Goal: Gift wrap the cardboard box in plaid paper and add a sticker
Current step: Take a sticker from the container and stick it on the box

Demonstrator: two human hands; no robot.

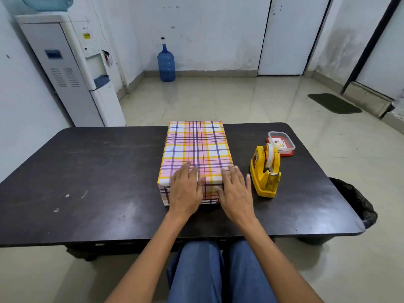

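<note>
The box (196, 147), fully covered in pink, yellow and purple plaid paper, lies lengthwise on the dark table (91, 171). My left hand (185, 191) rests flat over the box's near top edge, fingers straight. My right hand (236, 191) lies beside it with fingers spread, covering the near right corner of the box. A small clear container with a red lid (281, 143) at the far right holds what looks like a sticker. No sticker shows on the paper.
A yellow tape dispenser (265, 171) stands just right of the box, close to my right hand. A black bag (358, 202) hangs off the table's right end. A water dispenser (72, 71) and a blue bottle (166, 63) stand beyond the table.
</note>
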